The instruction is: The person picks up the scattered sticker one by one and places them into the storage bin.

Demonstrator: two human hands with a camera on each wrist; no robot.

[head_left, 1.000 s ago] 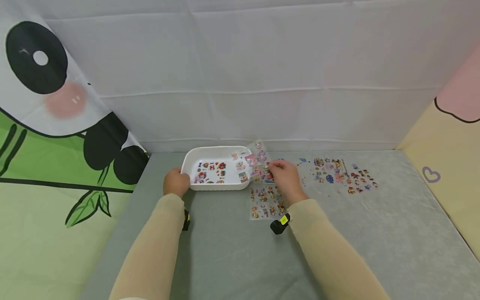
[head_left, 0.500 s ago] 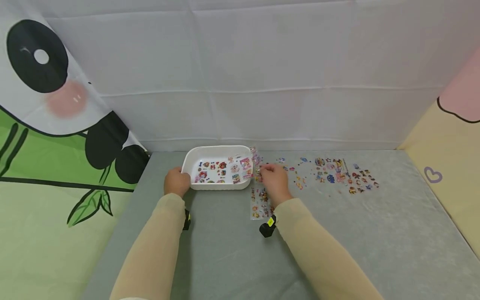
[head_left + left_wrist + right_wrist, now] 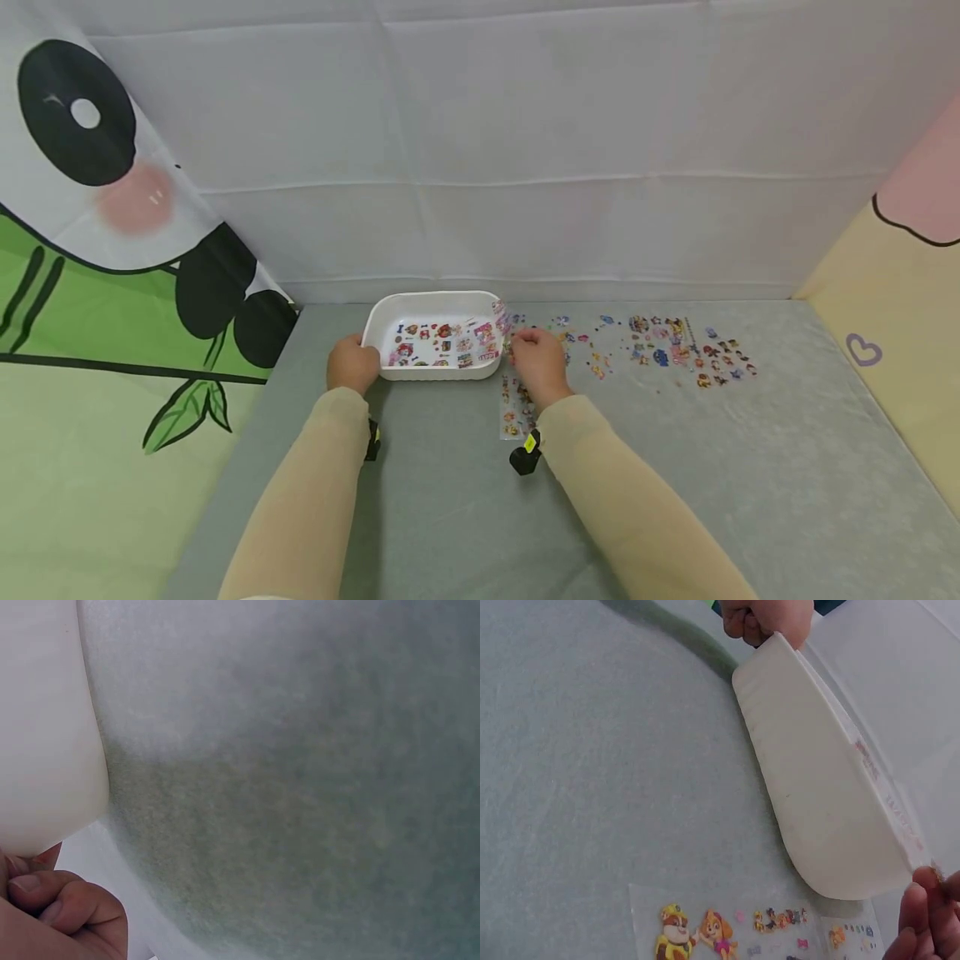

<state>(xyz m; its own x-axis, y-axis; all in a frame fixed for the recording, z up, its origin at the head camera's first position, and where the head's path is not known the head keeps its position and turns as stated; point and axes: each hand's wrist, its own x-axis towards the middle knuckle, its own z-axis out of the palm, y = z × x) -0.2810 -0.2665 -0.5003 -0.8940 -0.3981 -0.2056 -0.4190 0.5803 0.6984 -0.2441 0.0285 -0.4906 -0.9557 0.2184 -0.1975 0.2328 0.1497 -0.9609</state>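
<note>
My left hand (image 3: 353, 365) grips the left end of a white plastic tray (image 3: 435, 374), with its fingers curled at the rim in the left wrist view. A clear sheet with cartoon stickers (image 3: 423, 332) lies in the tray. My right hand (image 3: 540, 367) is at the tray's right end and pinches the edge of another clear sticker sheet (image 3: 486, 340), which reaches over the rim into the tray. Thumb and fingers (image 3: 926, 919) meet close to the tray corner in the right wrist view. Partly hidden under the right forearm, a further sticker sheet (image 3: 513, 412) lies on the table.
More stickers (image 3: 660, 342) on clear sheets are spread across the grey tabletop (image 3: 450, 517) to the right. A white cloth backdrop (image 3: 480, 167) hangs right behind the tray. Printed cloth panels stand on both sides.
My right hand has moved left with its sticker sheet, which now lies further over the tray. More stickers on the table have come into view behind that hand. My left hand stays in place.
</note>
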